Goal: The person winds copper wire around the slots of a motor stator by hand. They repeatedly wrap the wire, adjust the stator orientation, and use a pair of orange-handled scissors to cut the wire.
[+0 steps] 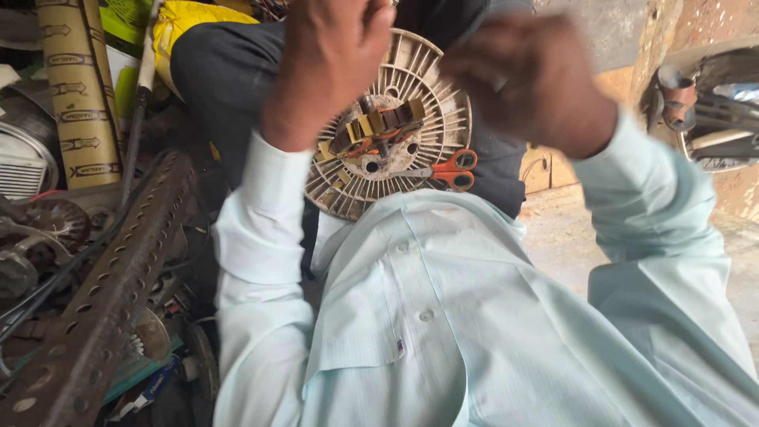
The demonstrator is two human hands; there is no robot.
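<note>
Head view, looking steeply down the person's own pale shirt front to the lap. Left hand [328,67] is raised close to the lens, fingers curled into a loose fist; whether it grips anything cannot be told. Right hand [530,79] is likewise raised and blurred, fingers bent, nothing visibly held. Beneath them, resting on the dark trousers [229,71], lies a round ribbed fan housing [439,119], off-white and grimy, with a motor core [379,126] of brass-coloured laminations and a short shaft at its centre. Orange-handled scissors [443,169] lie on its lower rim. By appearance the housing is stiff moulded plastic with thin radial ribs that would likely crack under a squeeze, while the metal core makes the centre heavy; the outer rim, held at two opposite points, looks the safest purchase. At the left, a perforated metal bar [103,308], a printed cardboard tube [75,87] and assorted scrap parts crowd the floor.
</note>
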